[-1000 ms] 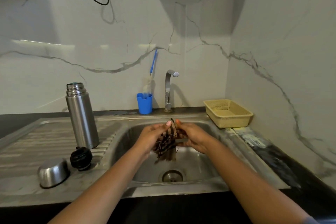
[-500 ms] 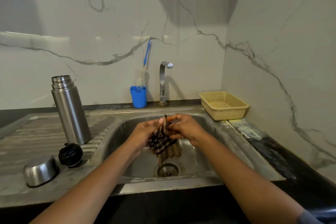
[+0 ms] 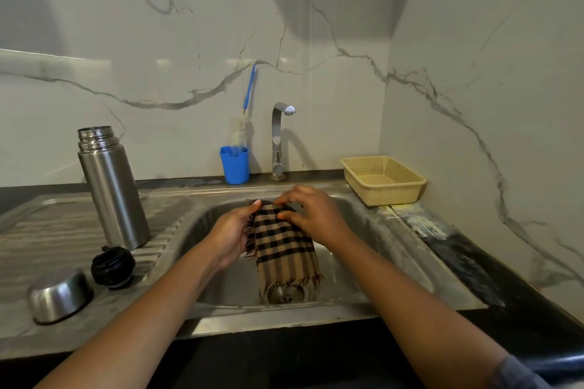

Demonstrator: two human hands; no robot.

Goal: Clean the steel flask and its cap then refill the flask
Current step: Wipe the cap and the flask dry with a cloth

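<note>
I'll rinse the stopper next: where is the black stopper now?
Head view, left side: the black stopper sits on the draining board, in front of the steel flask and right of the steel cap, left of the sink basin.

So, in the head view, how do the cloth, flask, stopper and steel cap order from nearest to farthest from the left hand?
1. Cloth, held in the left hand itself.
2. Flask, upright to the left on the drainboard, and black stopper in front of it: too close to call.
3. Steel cap, farthest left, near the front edge.
</note>
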